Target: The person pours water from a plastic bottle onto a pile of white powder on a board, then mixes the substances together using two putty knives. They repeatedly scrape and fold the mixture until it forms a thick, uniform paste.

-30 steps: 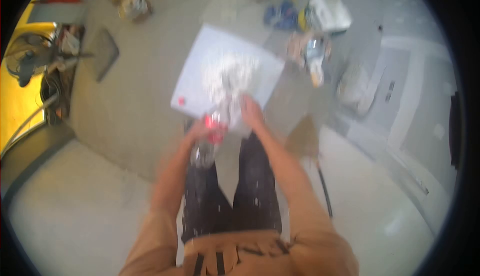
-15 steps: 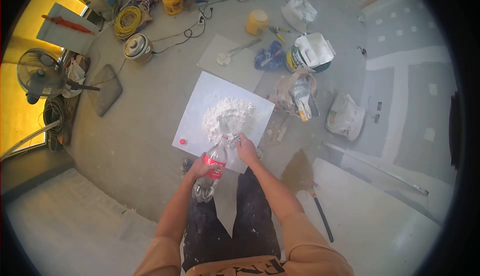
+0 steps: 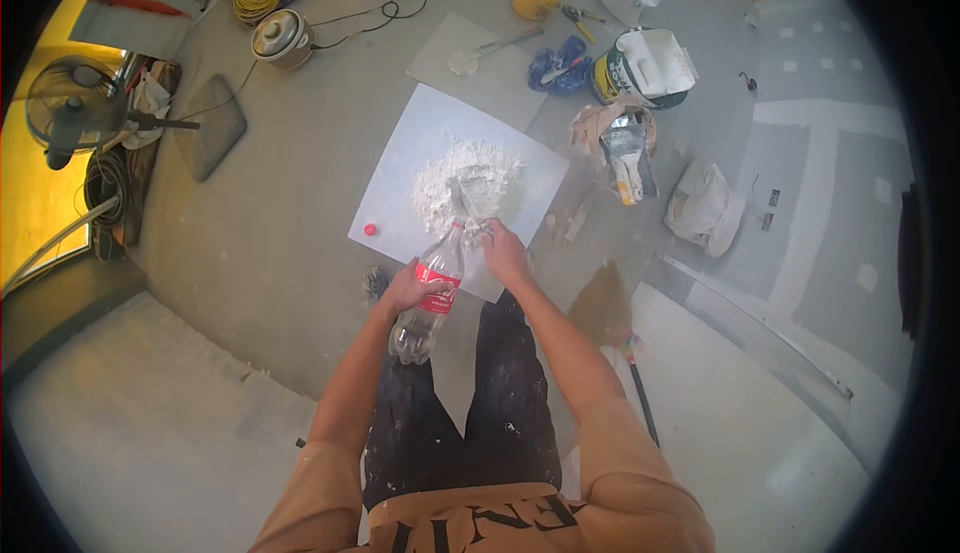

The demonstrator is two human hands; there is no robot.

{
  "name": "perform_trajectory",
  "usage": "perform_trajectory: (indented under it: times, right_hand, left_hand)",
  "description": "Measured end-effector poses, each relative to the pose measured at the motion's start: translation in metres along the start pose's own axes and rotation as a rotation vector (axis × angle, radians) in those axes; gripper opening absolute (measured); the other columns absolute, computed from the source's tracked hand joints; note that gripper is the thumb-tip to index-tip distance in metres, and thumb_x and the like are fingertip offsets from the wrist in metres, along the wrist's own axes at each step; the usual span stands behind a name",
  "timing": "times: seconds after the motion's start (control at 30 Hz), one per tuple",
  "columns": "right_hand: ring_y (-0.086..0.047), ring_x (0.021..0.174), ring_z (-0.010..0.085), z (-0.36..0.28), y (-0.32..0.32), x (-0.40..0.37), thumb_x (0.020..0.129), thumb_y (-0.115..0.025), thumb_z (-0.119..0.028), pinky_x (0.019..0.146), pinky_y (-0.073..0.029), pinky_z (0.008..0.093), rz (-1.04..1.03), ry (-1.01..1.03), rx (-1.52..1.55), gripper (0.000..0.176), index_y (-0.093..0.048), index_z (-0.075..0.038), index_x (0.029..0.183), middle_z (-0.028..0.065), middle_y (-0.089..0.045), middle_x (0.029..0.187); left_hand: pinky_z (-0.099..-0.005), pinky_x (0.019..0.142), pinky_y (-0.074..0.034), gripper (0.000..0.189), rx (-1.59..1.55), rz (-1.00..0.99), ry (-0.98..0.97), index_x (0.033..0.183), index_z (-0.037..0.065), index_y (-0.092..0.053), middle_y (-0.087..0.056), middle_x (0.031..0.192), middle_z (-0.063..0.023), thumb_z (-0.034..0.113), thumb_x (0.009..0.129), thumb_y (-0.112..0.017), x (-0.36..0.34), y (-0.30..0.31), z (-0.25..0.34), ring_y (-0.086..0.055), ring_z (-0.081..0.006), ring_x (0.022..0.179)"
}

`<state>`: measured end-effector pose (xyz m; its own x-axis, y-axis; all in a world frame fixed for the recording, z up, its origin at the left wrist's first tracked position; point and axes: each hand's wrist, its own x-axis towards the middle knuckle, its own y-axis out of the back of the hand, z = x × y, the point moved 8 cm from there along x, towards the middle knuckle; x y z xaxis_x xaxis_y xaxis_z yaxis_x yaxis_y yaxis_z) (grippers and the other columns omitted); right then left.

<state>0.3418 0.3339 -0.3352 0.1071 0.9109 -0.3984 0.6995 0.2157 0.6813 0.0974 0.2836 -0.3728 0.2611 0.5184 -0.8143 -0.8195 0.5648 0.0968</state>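
My left hand (image 3: 405, 288) is wrapped round the middle of a clear plastic bottle (image 3: 415, 338) with a red label. The bottle leans, its uncapped neck pointing at a heap of white powder (image 3: 440, 178) on a square white board (image 3: 385, 198). Close by the bottle's mouth, my right hand (image 3: 505, 253) is closed on what looks like a putty knife; a greyish blade (image 3: 458, 196) shows over the powder, its handle mostly hidden by the fingers. A red bottle cap (image 3: 370, 230) lies on the board's left part.
Right of the board stand a bag with scrapers (image 3: 628, 153), a tub (image 3: 655, 73) and a white bag (image 3: 705, 208). A broom (image 3: 603, 298) lies at lower right. At left are a fan (image 3: 75, 103), a rice cooker (image 3: 282, 38) and cables (image 3: 385, 18).
The head view has shifted, so the scene sits higher in the picture. Both hands keep their grips, and the bottle stays at nearly the same place by the powder.
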Motion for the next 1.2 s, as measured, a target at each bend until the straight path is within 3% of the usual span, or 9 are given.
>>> perform_trajectory:
  times: [0.23, 0.47, 0.53, 0.63, 0.77, 0.87, 1.07, 1.2]
  right_hand:
    - [-0.067, 0.103, 0.0475, 0.012, 0.027, 0.026, 0.1, -0.059, -0.02, 0.089, -0.052, 0.0533, 0.123, 0.049, 0.016, 0.033, -0.058, -0.003, 0.128, 0.0269, -0.071, 0.11]
    - [-0.067, 0.101, 0.0485, 0.007, 0.005, 0.003, 0.1, -0.059, -0.019, 0.087, -0.052, 0.0546, -0.026, 0.041, 0.004, 0.032, -0.058, -0.001, 0.127, 0.0283, -0.071, 0.106]
    - [-0.067, 0.1, 0.0491, 0.019, 0.019, 0.004, 0.1, -0.059, -0.019, 0.086, -0.052, 0.0551, 0.141, 0.04, 0.011, 0.033, -0.058, -0.002, 0.128, 0.0293, -0.071, 0.103]
    - [-0.067, 0.1, 0.0489, 0.014, 0.022, 0.026, 0.1, -0.06, -0.02, 0.087, -0.053, 0.0546, 0.147, 0.017, 0.085, 0.033, -0.059, -0.002, 0.128, 0.0292, -0.071, 0.103]
    - [-0.067, 0.101, 0.0485, -0.007, -0.001, 0.028, 0.099, -0.06, -0.021, 0.088, -0.053, 0.0542, 0.033, -0.045, 0.083, 0.034, -0.06, -0.002, 0.127, 0.0291, -0.072, 0.104]
    - [-0.067, 0.102, 0.0483, 0.003, -0.012, 0.005, 0.099, -0.061, -0.022, 0.089, -0.052, 0.0546, 0.022, 0.027, 0.088, 0.034, -0.061, -0.001, 0.126, 0.0286, -0.072, 0.107]
    - [-0.067, 0.1, 0.0483, 0.021, 0.025, 0.016, 0.099, -0.06, -0.021, 0.088, -0.052, 0.055, 0.182, 0.035, 0.013, 0.034, -0.061, -0.002, 0.127, 0.0294, -0.071, 0.106]
    - [-0.067, 0.1, 0.0485, -0.007, 0.005, 0.033, 0.099, -0.06, -0.021, 0.087, -0.052, 0.0555, 0.114, -0.008, 0.093, 0.034, -0.06, -0.002, 0.127, 0.0297, -0.071, 0.106]
  left_hand:
    - [-0.0388, 0.101, -0.053, 0.099, 0.024, 0.043, -0.024, 0.137, -0.006, -0.051, -0.069, 0.125, -0.0205, 0.05, 0.066, -0.092, -0.003, 0.004, 0.008, -0.07, -0.0274, 0.113]
    - [-0.0385, 0.102, -0.053, 0.102, 0.015, 0.007, 0.013, 0.141, -0.007, -0.049, -0.068, 0.128, -0.0216, 0.049, 0.067, -0.092, 0.004, 0.0, -0.003, -0.069, -0.027, 0.115]
    - [-0.0389, 0.103, -0.052, 0.103, -0.054, -0.014, -0.004, 0.141, -0.006, -0.05, -0.068, 0.129, -0.0218, 0.051, 0.066, -0.092, -0.004, 0.0, 0.008, -0.069, -0.028, 0.117]
    - [-0.0392, 0.103, -0.052, 0.102, 0.075, 0.014, 0.015, 0.141, -0.004, -0.051, -0.069, 0.128, -0.021, 0.053, 0.066, -0.092, -0.024, 0.009, 0.033, -0.069, -0.0282, 0.116]
    - [-0.0396, 0.103, -0.052, 0.102, 0.128, 0.032, 0.007, 0.14, -0.003, -0.052, -0.069, 0.128, -0.0207, 0.054, 0.065, -0.091, -0.018, 0.009, 0.022, -0.069, -0.0283, 0.116]
    - [-0.0387, 0.105, -0.051, 0.104, 0.057, -0.006, 0.019, 0.146, -0.002, -0.049, -0.068, 0.131, -0.0197, 0.049, 0.066, -0.093, -0.017, 0.006, 0.023, -0.068, -0.0272, 0.119]
    - [-0.0394, 0.103, -0.052, 0.104, 0.049, 0.004, 0.015, 0.14, -0.005, -0.051, -0.069, 0.127, -0.022, 0.054, 0.065, -0.092, -0.021, 0.008, 0.026, -0.069, -0.0303, 0.117]
    - [-0.0402, 0.105, -0.051, 0.111, 0.106, 0.019, -0.001, 0.144, -0.007, -0.047, -0.068, 0.13, -0.0243, 0.055, 0.064, -0.091, -0.018, 0.008, 0.022, -0.068, -0.0325, 0.12]
